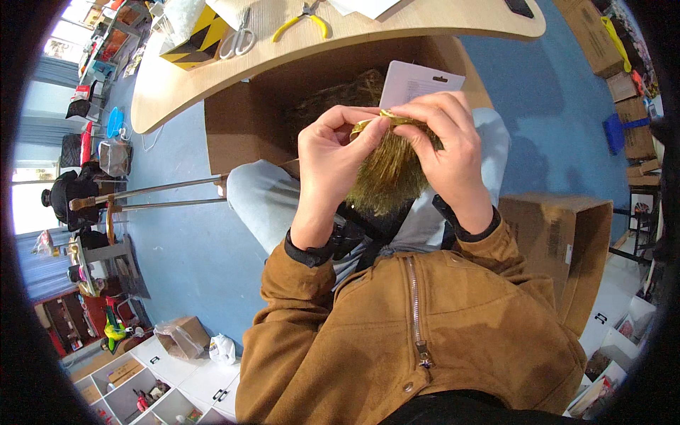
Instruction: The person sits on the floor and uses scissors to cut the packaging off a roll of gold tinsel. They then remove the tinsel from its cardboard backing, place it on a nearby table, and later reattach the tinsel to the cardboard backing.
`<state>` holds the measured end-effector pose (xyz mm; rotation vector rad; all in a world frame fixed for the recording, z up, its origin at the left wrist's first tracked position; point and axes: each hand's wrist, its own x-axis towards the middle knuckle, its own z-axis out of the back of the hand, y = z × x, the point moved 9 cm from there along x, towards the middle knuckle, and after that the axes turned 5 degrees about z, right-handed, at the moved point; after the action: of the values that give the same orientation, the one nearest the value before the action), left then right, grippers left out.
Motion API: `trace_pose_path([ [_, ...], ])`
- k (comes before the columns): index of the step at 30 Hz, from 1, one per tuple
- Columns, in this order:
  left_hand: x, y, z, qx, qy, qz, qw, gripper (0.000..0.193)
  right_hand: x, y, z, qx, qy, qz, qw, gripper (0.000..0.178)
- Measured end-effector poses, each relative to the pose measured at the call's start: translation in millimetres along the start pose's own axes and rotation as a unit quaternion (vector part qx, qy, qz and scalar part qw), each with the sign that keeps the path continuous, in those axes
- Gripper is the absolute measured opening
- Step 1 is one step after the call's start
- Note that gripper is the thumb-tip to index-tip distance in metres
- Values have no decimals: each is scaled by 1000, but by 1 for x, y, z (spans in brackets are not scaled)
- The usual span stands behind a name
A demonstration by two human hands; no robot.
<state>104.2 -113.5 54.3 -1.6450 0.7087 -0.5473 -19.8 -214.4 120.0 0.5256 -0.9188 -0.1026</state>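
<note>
Gold tinsel fringe hangs in front of my lap, its shiny folded top band pinched between both hands. My left hand is closed on the left part of the band, thumb and fingertips pressed together. Closed on the right part is my right hand, its thumb bent under the band. Just behind the right fingers rises a white card with a hanging slot; whether it is joined to the fringe I cannot tell. Beyond the hands, an open cardboard box holds more dark gold strands.
Above the box juts a curved wooden table with yellow-handled pliers, grey-handled scissors and a black-and-yellow striped box. Another cardboard box stands at my right. Metal rods reach in from the left.
</note>
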Motion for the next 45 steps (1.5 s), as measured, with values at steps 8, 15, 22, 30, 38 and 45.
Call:
trace_pose_path([
  [8, 1, 0, -3, 15, -3, -5, 1000, 10, -6, -5, 1, -32, -16, -29, 999, 17],
  [15, 4, 1, -1, -2, -7, -2, 1000, 12, -17, -20, -5, 85, -38, -127, 988, 15],
  [22, 3, 2, -4, -5, -12, -2, 1000, 13, -14, -16, -1, 57, -52, -84, 994, 14],
  [30, -3, -5, -14, 27, -6, -10, 1000, 12, -18, -15, -2, 132, -35, -112, 984, 32],
  [38, -3, -13, -23, 76, 48, -40, 995, 13, -24, -26, 1, 157, -76, -125, 977, 32],
  [45, 7, -1, -4, 90, 75, 34, 992, 17, -33, -53, 10, 336, -100, -197, 916, 25],
])
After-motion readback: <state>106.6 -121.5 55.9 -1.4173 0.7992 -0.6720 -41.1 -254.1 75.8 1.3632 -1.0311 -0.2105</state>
